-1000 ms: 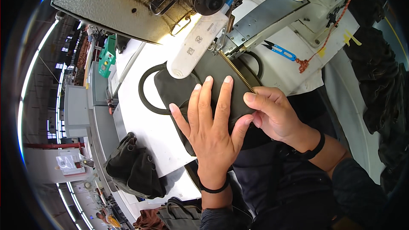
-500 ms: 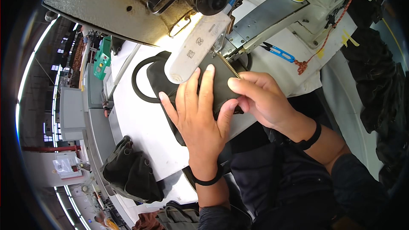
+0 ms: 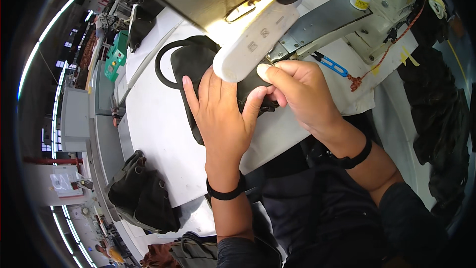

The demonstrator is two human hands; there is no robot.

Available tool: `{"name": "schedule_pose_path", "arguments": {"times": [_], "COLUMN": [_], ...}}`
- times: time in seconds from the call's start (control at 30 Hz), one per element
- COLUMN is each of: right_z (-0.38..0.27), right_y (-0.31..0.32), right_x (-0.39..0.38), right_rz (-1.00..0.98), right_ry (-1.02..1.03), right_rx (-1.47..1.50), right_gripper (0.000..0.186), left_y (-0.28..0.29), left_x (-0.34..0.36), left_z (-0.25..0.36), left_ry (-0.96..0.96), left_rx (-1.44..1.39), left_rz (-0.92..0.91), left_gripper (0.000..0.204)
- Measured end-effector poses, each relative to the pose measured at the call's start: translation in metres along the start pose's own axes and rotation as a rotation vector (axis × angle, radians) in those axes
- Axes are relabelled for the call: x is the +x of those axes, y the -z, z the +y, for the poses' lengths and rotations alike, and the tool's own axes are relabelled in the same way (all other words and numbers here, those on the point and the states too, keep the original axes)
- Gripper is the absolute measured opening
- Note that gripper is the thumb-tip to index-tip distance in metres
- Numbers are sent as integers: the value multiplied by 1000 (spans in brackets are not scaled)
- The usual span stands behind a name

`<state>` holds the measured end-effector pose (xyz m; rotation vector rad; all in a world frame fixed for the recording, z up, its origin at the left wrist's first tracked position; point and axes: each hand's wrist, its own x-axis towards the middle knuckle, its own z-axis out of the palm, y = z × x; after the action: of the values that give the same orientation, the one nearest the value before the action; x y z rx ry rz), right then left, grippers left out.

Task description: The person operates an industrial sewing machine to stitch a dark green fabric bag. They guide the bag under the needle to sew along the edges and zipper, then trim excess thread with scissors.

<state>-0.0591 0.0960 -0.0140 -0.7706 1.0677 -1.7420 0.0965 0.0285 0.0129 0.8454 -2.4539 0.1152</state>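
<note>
A dark bag (image 3: 191, 62) with a looped black handle (image 3: 161, 64) lies under the head of a sewing machine (image 3: 327, 30). My left hand (image 3: 220, 114) rests flat on the bag with its fingers stretched out, their tips beside the machine's rounded white cover (image 3: 253, 44). My right hand (image 3: 305, 92) pinches the bag's edge at a brass-toothed zipper (image 3: 269, 61), thumb on top and fingers curled beneath. Only a short piece of the zipper shows between that thumb and the machine. The cover hides the needle area.
Blue-handled thread snips (image 3: 331, 64) lie right of the machine bed, tied to an orange cord (image 3: 384, 52). Another dark bag (image 3: 144, 196) sits at the table's left front edge. A green box (image 3: 116, 55) stands at the far left. Dark fabric pieces (image 3: 429, 119) hang at the right.
Both hands have moved the bag's zipper edge closer to the machine. Less zipper shows ahead of my right thumb. The whole view has shifted a little.
</note>
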Motion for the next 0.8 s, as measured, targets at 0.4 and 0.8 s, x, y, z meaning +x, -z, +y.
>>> {"name": "schedule_pose_path", "arguments": {"times": [0.4,0.8], "right_z": [-12,-15], "right_y": [6,13], "right_x": [-6,-16], "right_rz": [-47,-47], "right_ry": [61,-78], "right_rx": [-244,-44], "right_gripper": [30,20], "left_y": [-19,-25], "left_x": [-18,-9], "left_z": [26,26], "left_ry": [-39,-67], "left_rx": [-302,-171], "left_rz": [277,493], "left_gripper": [56,26]}}
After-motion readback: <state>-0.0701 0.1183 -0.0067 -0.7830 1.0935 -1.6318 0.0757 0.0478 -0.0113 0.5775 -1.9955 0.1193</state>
